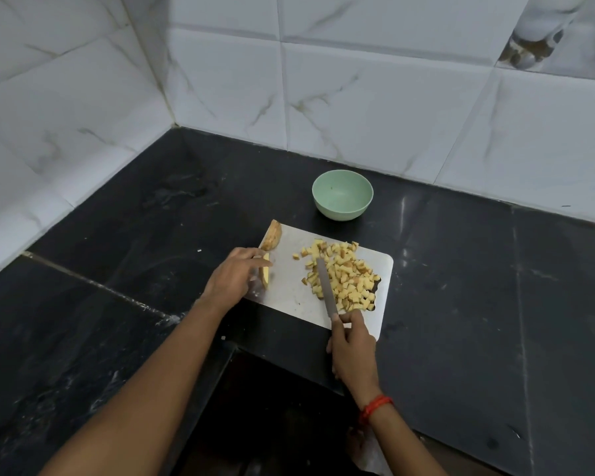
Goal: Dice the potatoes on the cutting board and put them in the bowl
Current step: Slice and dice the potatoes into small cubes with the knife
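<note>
A black stone counter (461,269) meets white marbled wall tiles (375,97) in a corner.

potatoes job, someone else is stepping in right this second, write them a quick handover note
The left hand holds a potato slice at the left edge of the cutting board.
The right hand grips the knife, with the blade along the left side of the diced pile.
A skin-on potato chunk sits at the board's far left corner.
Done: a large pile is diced.
Left: dice the slice and the chunk, then move it all into the bowl, which looks empty beyond the board.
</note>
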